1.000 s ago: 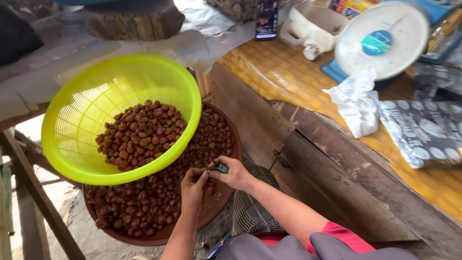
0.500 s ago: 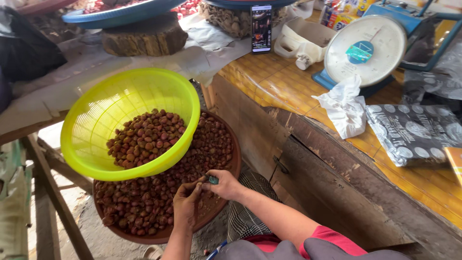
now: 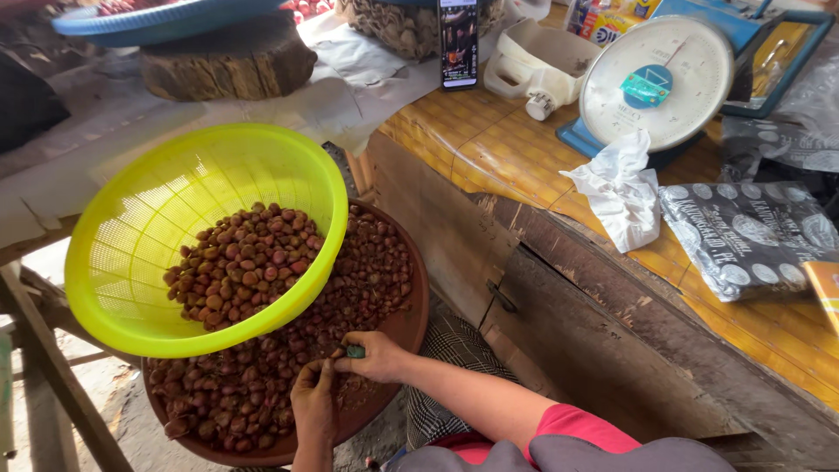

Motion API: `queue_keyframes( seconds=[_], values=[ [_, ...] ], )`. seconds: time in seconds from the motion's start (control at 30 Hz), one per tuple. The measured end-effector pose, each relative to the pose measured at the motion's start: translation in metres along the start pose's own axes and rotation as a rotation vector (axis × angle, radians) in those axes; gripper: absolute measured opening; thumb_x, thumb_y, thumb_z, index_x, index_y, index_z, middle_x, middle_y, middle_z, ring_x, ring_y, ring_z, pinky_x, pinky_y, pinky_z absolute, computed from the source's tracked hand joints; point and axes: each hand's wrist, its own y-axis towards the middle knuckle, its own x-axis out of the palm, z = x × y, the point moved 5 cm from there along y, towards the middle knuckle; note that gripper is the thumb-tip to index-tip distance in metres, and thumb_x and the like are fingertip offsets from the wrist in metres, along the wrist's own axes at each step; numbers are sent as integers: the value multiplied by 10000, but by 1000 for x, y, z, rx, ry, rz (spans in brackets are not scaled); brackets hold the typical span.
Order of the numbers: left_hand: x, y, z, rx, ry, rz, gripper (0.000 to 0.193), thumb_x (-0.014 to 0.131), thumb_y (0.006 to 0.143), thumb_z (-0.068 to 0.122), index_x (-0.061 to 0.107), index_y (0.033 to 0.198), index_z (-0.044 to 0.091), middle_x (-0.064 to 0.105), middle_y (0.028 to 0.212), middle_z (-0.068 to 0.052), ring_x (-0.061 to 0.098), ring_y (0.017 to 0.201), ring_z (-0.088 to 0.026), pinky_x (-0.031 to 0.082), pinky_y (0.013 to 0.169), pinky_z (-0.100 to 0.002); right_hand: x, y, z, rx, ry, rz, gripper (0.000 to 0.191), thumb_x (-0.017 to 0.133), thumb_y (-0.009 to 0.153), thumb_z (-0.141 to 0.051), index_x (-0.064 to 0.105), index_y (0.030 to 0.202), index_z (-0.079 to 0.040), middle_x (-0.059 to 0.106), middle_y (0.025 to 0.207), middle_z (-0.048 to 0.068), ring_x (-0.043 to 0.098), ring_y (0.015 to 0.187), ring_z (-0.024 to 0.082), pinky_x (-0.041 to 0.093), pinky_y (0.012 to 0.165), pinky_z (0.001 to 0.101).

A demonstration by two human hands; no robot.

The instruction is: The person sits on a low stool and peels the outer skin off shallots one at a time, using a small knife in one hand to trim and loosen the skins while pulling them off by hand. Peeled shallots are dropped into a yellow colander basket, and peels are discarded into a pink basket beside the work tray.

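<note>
A small shallot (image 3: pixel 335 357) is pinched between the left hand (image 3: pixel 313 404) and right hand (image 3: pixel 377 356), over the brown tray (image 3: pixel 411 319) beside the yellow-green colander (image 3: pixel 140 218).

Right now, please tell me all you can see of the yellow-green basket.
The yellow-green basket is round, of plastic by its look, with a slotted mesh wall and a smooth rim. It rests tilted on the brown tray of small reddish-brown bulbs, and holds a heap of the same bulbs in its lower side. Neither hand touches it.
</note>
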Motion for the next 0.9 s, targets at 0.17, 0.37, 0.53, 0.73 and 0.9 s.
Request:
queue_keyframes(
  seconds=[0.17, 0.37, 0.53, 0.73, 0.9],
  values=[
    [4, 2, 10, 4, 174, -54, 237, 735, 899, 52, 648, 1104, -28, 717, 1135, -118, 671, 1019, -169, 546, 902, -311, 7, 20, 12, 49, 137, 60, 258, 774, 931, -252, 698, 1012, -18, 731, 925, 19, 661, 888, 62, 561, 810, 278],
    [-8, 14, 25, -34, 269, 97, 312, 720, 920, 104, 628, 1201, 5, 705, 1127, -112, 657, 1033, -189, 531, 871, -324, 9, 30, 4, 96, 51, -32, 416, 810, 881, -294, 658, 1188, -58, 729, 1036, 7, 680, 961, 103, 557, 853, 288],
    [-11, 21, 23, 19, 414, -47, 322, 687, 952, 196, 685, 1207, -1, 747, 1160, -103, 684, 1069, -175, 525, 931, -293, 6, 32, -6, -176, -201, -10, 283, 822, 881, -306, 763, 1022, -68, 774, 1010, 91, 742, 963, 157, 587, 854, 331],
    [-20, 29, 1, 211, 433, -135, 367, 761, 909, 195, 681, 1219, 16, 712, 1223, -112, 647, 1142, -207, 496, 1006, -340, 2, 39, 15, -108, -202, 113, 225, 806, 903, -214, 710, 914, -11, 728, 834, 95, 674, 762, 164, 566, 690, 329],
    [-32, 40, -1, 21, -2, 23, 276, 604, 944, 41, 657, 1215, 44, 717, 1077, -117, 684, 943, -179, 573, 804, -306, -21, 49, 20, 285, 41, -20, 434, 806, 865, -261, 684, 1195, -6, 783, 1001, 103, 732, 835, 180, 585, 715, 345]
  ],
)
